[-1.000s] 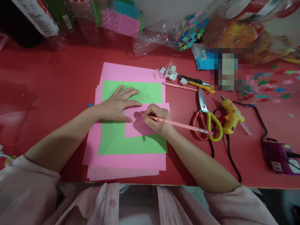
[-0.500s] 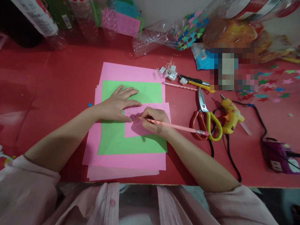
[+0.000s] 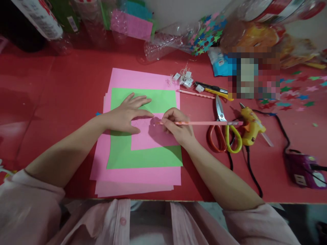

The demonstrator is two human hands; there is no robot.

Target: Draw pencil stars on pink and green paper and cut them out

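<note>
My right hand [image 3: 177, 126] is closed around a long pink pencil [image 3: 209, 123]. The pencil's tip points left, at or just above a small pink paper [image 3: 153, 139] with faint marks near its top. My left hand [image 3: 127, 114] lies flat with fingers spread, its thumb and index finger reaching the small paper's left and upper edges. Beneath the small paper is a green sheet [image 3: 143, 158], which lies on larger pink sheets [image 3: 138, 177]. Whether the pencil tip touches the paper I cannot tell.
Right of the papers are a second pencil [image 3: 196, 94], a utility knife [image 3: 214, 90], scissors [image 3: 221, 117] and a yellow glue gun [image 3: 251, 126] with a black cord. A purple box [image 3: 304, 170] sits at far right. Plastic bottles [image 3: 163, 44] line the back of the red table [image 3: 63, 81].
My right hand and the pencil have shifted right and slightly up, and the pencil lies more level. The small pink paper has slid a little left. My left hand has barely moved.
</note>
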